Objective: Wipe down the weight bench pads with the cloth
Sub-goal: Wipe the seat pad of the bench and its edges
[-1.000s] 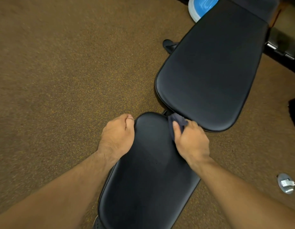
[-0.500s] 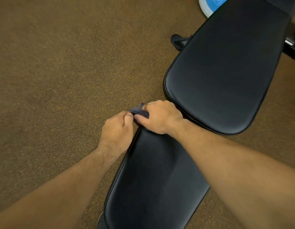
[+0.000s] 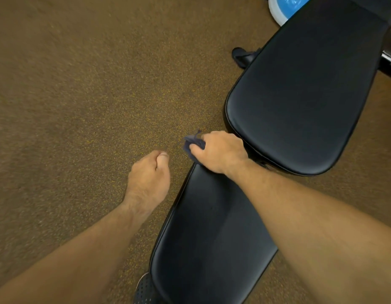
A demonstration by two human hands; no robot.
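Note:
The black seat pad of the weight bench lies below me, and the longer black back pad stretches away to the upper right. My right hand is at the far left corner of the seat pad, shut on a small dark blue cloth that sticks out past my fingers over the floor. My left hand hovers over the floor just left of the seat pad, fingers curled closed and holding nothing.
Speckled brown rubber flooring surrounds the bench. A blue and white round object lies at the top by the back pad. A black bench foot juts out on the left of the back pad. A dark shoe shows at the bottom edge.
My right hand swept the cloth from the right side of the seat pad's far end across to its left corner. My left hand came off the pad's edge and moved left.

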